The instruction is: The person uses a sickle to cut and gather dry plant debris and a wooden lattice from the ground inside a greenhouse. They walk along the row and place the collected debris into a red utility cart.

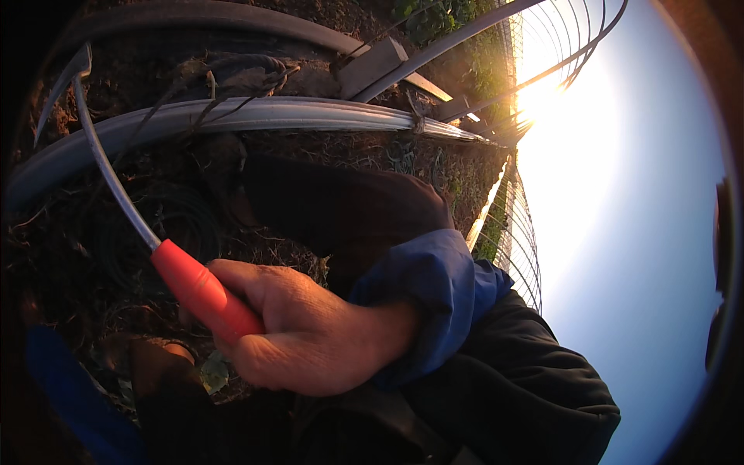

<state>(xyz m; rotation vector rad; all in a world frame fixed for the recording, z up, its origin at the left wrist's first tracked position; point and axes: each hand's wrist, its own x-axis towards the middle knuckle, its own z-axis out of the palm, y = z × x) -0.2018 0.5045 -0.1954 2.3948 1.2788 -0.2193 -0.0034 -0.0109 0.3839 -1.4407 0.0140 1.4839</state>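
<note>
Hoe (pixel 170 263): held in the right hand (pixel 310 333) above the ground (pixel 341 147), toward the left edge of the ground in view. Grip: right fingers wrapped around the red handle (pixel 205 294); shank (pixel 122 194) and blade (pixel 62 87) extend free. The shank crosses in front of the grooved rail (pixel 294 114); contact between the two cannot be confirmed from this angle. Left hand: lost in shadow beyond the blue sleeve (pixel 77 399); grip state cannot be told. Step in hand, as judged: positioning the hoe, with the blade not visibly sunk in soil. The next move, as judged, calls for a firm wrist and a blade path clear of rail and knee (pixel 411 203). Markings: no brand, label or writing is legible on handle, blade or rail.
</note>
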